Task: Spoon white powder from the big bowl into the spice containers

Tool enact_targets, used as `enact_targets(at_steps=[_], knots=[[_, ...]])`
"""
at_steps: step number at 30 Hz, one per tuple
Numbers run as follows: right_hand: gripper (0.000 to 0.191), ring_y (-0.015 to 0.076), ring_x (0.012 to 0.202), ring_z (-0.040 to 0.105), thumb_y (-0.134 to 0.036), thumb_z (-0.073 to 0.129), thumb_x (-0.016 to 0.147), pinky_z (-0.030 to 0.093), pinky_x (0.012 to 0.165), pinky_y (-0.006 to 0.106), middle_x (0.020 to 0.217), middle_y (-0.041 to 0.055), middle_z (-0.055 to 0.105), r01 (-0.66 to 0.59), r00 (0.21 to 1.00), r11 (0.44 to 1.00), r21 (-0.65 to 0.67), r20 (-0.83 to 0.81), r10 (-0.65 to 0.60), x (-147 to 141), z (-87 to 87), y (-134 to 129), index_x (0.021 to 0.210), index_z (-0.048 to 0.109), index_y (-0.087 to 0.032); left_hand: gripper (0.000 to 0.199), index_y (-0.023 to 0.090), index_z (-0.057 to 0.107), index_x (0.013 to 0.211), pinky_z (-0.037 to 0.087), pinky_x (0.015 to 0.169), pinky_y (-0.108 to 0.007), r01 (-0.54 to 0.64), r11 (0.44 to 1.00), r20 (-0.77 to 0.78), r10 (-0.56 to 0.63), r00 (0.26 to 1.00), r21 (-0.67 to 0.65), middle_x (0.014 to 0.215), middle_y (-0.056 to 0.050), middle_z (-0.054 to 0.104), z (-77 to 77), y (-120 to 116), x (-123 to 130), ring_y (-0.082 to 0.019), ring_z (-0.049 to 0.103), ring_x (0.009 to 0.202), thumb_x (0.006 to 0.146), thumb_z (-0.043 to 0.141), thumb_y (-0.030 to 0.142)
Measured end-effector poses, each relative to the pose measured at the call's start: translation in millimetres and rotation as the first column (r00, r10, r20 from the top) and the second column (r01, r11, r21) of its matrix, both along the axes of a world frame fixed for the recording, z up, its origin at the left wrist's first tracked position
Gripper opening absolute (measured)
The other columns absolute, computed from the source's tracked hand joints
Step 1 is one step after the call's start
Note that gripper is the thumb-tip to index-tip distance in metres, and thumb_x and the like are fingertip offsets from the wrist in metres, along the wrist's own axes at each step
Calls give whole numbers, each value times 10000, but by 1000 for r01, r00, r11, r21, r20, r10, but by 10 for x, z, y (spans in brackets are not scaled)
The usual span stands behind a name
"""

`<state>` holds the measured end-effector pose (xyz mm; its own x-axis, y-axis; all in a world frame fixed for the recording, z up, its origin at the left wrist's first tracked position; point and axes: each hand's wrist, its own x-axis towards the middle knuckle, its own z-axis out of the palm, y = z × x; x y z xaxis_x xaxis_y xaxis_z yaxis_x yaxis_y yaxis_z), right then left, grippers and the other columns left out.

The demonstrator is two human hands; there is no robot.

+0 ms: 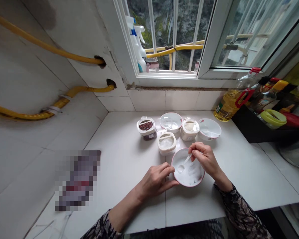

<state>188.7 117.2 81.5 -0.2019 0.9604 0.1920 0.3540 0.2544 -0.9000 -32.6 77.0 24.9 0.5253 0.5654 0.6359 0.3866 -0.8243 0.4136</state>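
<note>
My right hand [201,156] pinches the handle of a small white spoon [185,163], whose scoop is down in a bowl [203,177]. The bowl has a pinkish rim and holds white granular stuff [191,175], kind not certain. On the bowl's left side, my left hand [158,179] grips the rim with thumb and fingers. Just behind the bowl stands a seasoning jar [166,146] of white contents with its clear lid raised. Two more jars are close by: one with dark reddish-brown bits [146,127], the other with pale grains [190,128].
Two white bowls [171,119] [209,128] stand behind. At the right are an oil bottle [225,106] and a black rack [249,127] of bottles. A pixelated dark item [78,181] lies at the left. The counter's front edge [189,225] is near me.
</note>
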Motion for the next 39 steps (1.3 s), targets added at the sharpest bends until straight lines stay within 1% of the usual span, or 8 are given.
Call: enact_targets(at_steps=[5, 10, 14, 16, 18, 25, 33, 39], knots=[[136, 142, 506, 566, -250, 529, 764, 461, 577, 270, 507, -21, 596, 49, 971, 988, -148, -226, -82, -5, 35, 45, 696, 629, -187, 245, 166, 521, 975, 439, 495, -213, -3, 1000, -16, 3, 1000, 4, 742, -13, 574, 1, 0, -3, -114, 531, 566, 961, 540, 410], [119, 177, 709, 684, -257, 522, 897, 527, 683, 304, 766, 22, 693, 167, 966, 977, 130, -219, -135, -132, 66, 16, 894, 627, -203, 258, 160, 531, 961, 434, 481, -217, -12, 1000, -25, 13, 1000, 10, 715, -5, 558, 2, 0, -5, -115, 524, 553, 964, 530, 418], [206, 192, 822, 675, -113, 471, 920, 490, 864, 383, 882, 45, 723, 31, 992, 816, 578, 82, -96, -233, 44, 11, 1001, 627, -220, 270, 159, 536, 967, 433, 478, -214, -24, 1000, -29, 24, 999, 15, 727, -13, 573, -8, -2, -1, -116, 533, 558, 968, 519, 429], [292, 190, 822, 671, -40, 443, 896, 446, 940, 419, 899, 43, 733, -113, 971, 712, 693, 229, -69, -249, 32, 17, 1042, 621, -219, 271, 158, 539, 968, 432, 479, -210, -29, 999, -27, 29, 999, 15, 728, -13, 575, -10, -3, 1, -113, 537, 559, 967, 520, 429], [345, 189, 835, 675, -7, 429, 878, 421, 973, 432, 929, 46, 737, -160, 957, 671, 724, 281, -75, -242, 37, 12, 1084, 608, -218, 270, 158, 544, 968, 436, 484, -207, -31, 999, -28, 31, 999, 7, 732, -14, 578, -7, -4, 3, -111, 541, 560, 966, 523, 427], [206, 183, 662, 638, -87, 465, 878, 460, 905, 421, 674, -2, 694, 30, 986, 782, 623, 112, -127, -114, 107, -72, 888, 615, -228, 268, 158, 535, 971, 440, 485, -215, -29, 999, -33, 29, 999, 24, 727, -15, 575, 1, -1, 5, -121, 539, 565, 967, 517, 426], [189, 134, 504, 485, -78, 455, 790, 460, 844, 397, 595, -32, 625, -264, 922, 826, 497, 382, 65, -83, -36, -46, 742, 576, -215, 240, 166, 523, 986, 443, 507, -208, -10, 1000, -34, 10, 999, 2, 738, -11, 564, 8, -5, -3, -117, 540, 582, 962, 537, 404], [221, 167, 606, 542, -71, 448, 775, 459, 844, 390, 577, -23, 629, -244, 946, 900, 362, 293, 139, -77, -50, -53, 716, 599, -221, 241, 166, 531, 989, 451, 500, -209, -4, 1000, -13, 4, 1000, -6, 738, -14, 572, -1, -4, -4, -116, 543, 571, 957, 545, 404]])
